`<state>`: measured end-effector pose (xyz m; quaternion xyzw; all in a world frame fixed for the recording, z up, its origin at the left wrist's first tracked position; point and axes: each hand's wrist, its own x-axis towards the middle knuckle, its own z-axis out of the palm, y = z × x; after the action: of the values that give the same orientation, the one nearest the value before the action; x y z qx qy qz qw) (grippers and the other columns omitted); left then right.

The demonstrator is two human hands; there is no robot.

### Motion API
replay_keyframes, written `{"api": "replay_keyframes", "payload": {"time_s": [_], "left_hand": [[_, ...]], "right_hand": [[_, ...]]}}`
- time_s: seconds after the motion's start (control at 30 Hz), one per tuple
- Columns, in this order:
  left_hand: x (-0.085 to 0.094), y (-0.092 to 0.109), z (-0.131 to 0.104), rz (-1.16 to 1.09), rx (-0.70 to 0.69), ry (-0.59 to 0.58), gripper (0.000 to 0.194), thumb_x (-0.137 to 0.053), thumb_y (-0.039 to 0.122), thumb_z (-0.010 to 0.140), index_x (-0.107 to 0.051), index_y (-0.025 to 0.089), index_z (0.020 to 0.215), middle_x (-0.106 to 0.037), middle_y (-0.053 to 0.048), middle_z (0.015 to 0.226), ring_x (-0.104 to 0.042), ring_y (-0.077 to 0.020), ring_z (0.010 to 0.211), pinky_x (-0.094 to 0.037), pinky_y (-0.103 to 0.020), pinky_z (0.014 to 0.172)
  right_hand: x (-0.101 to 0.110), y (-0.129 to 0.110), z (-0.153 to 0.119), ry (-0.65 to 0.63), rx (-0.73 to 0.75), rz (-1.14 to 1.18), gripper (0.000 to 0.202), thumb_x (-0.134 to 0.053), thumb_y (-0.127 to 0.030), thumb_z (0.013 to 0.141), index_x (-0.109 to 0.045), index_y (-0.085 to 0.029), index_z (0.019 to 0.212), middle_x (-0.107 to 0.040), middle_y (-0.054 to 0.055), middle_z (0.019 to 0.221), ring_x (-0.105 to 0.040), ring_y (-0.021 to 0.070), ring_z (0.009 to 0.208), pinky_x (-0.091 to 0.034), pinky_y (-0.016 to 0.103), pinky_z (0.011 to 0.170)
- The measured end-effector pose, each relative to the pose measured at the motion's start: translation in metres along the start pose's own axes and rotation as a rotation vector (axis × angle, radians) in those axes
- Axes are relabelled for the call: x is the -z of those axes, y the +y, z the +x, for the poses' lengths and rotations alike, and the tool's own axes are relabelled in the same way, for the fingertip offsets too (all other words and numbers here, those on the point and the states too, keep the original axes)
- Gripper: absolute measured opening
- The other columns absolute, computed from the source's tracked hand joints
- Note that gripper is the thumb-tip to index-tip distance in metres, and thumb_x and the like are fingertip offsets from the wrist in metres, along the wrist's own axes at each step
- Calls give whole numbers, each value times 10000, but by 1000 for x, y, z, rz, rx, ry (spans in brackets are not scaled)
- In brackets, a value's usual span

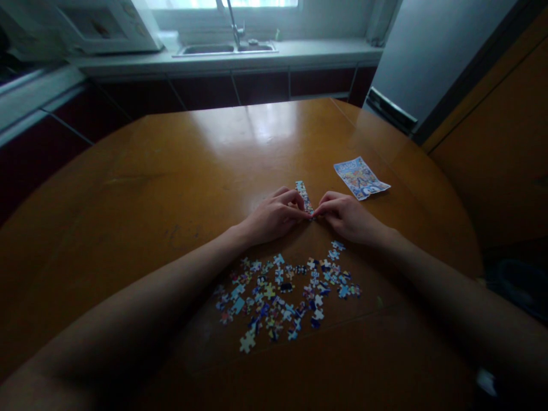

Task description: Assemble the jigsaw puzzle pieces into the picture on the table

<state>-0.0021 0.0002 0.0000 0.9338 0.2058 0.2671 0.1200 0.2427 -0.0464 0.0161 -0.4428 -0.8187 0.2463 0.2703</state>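
Both my hands are at the strip of joined jigsaw pcs (303,193), approx. mid-worktop (128,217), a bit nearer the R edge than the L. It runs lengthwise, one end toward the far edge, the other toward me. L hand (278,217) comes in from the L side, R hand (353,220) from the R, fingertips meeting at the strip's near end. Both grips look pinched closed on that end; can't tell if there's a fresh pc in there too, as my fingers hide most of it.

Progress, as far as I can judge: early days. Done = that one narrow strip, prob. an edge row or col., though the print's too small to be sure. Left = nearly everything: the heap of loose pcs (269,291) spread between my forearms, on the near-edge side of the strip. Most lie apart or overlapping, pic side up AFAICT; a few touch & might be joined, can't confirm. A pale yellow pc (247,341) sits at the heap's near L corner.

The printed sheet (359,178), slightly creased, lies flat toward the worktop's R edge, beyond my R hand, prob. the ref. pic. Nothing's touching it.
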Motion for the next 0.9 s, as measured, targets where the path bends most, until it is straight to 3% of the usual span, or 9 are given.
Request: {"api": "replay_keyframes", "payload": {"time_s": [0.2,0.37,0.5,0.57,0.73,0.9], "left_hand": [[1,2,0,11,4,-23,221,-615,274,1004,-807,348,1086,-702,-50,1056,-582,-186,1020,-519,-353,926],[1,1,0,0,-9,25,236,-614,239,995,-790,318,1131,-704,-58,1063,-595,-182,1004,-527,-350,910],[1,0,-1,-14,3,55,199,-641,222,974,-799,307,1061,-705,-49,1038,-597,-180,984,-528,-346,890],[0,0,0,-24,20,61,164,-650,236,972,-797,287,1023,-704,-49,1022,-598,-182,981,-530,-346,885],[1,2,2,-49,36,59,187,-616,209,982,-791,264,1020,-702,-59,1019,-594,-180,986,-535,-349,901],[1,4,2,-29,53,43,212,-597,183,976,-794,257,1006,-696,-63,1023,-590,-183,989,-532,-351,912]], "right_hand": [[-2,2,1,7,-8,17,228,-591,-97,913,-793,-202,897,-687,81,961,-648,200,873,-515,356,809],[0,2,1,28,-3,21,208,-596,-86,898,-770,-194,934,-685,69,927,-630,187,832,-499,338,759],[8,-13,-6,33,21,19,169,-631,-97,892,-748,-203,953,-680,64,925,-620,188,822,-501,343,745],[10,-29,-12,-33,73,23,137,-652,-116,900,-740,-217,931,-684,64,960,-624,193,859,-502,349,769],[4,-69,-31,-377,307,26,138,-621,-139,966,-726,-219,923,-667,45,941,-581,184,904,-477,329,800],[-3,-80,-36,-547,359,-59,90,-653,-200,979,-709,-217,911,-676,59,993,-559,212,954,-461,366,843]]}}
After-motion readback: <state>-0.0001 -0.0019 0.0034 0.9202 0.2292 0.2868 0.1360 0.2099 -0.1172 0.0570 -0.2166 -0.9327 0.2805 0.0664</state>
